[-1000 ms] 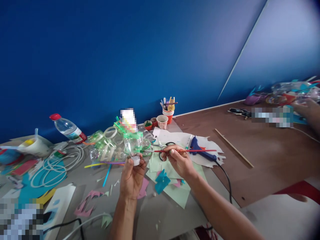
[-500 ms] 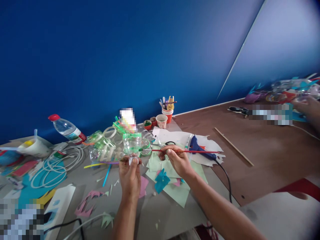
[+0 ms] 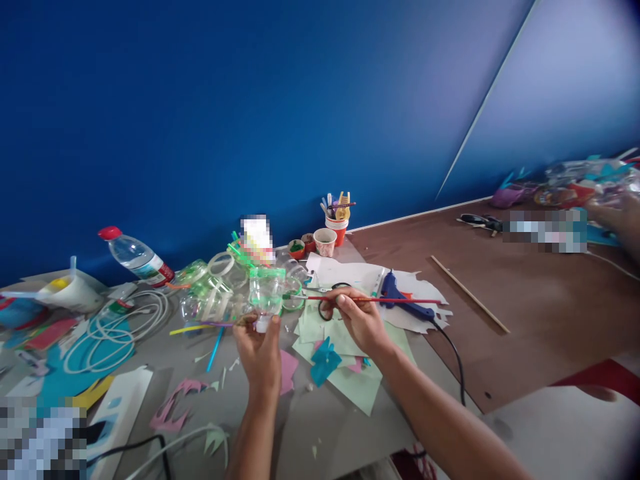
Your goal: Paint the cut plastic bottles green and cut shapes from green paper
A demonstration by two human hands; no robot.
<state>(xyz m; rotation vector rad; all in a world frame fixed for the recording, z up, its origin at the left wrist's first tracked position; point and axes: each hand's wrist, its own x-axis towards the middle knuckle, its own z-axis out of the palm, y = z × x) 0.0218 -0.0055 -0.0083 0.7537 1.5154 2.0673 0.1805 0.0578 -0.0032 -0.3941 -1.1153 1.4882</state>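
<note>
My left hand [image 3: 259, 350] is closed round the white-capped neck of a cut clear plastic bottle [image 3: 267, 293], held upside down with green paint along its upper rim. Between the fingers of my right hand [image 3: 359, 320] is a thin red paintbrush [image 3: 395, 300], lying nearly level, its bristle end pointing left. That tip is close to the bottle's right side; whether it touches I cannot tell. Below my right hand lie pale green paper sheets [image 3: 360, 387] and a blue paper flower [image 3: 325, 361]. Black-handled scissors [image 3: 326, 311] are partly hidden behind the hand.
A blue glue gun [image 3: 400, 293] rests on white paper, its black cord trailing right. Paint cups [image 3: 297, 249] and a cup of tools [image 3: 337, 230] stand by the wall. Left are a red-capped bottle [image 3: 135, 257] and coiled white cable [image 3: 150, 313]. Another person's hand [image 3: 617, 220] is far right.
My left thumb has shifted and the fingers have opened slightly around the bottle neck. The brush has tilted a little, its tip slightly higher and farther right. The view has moved slightly.
</note>
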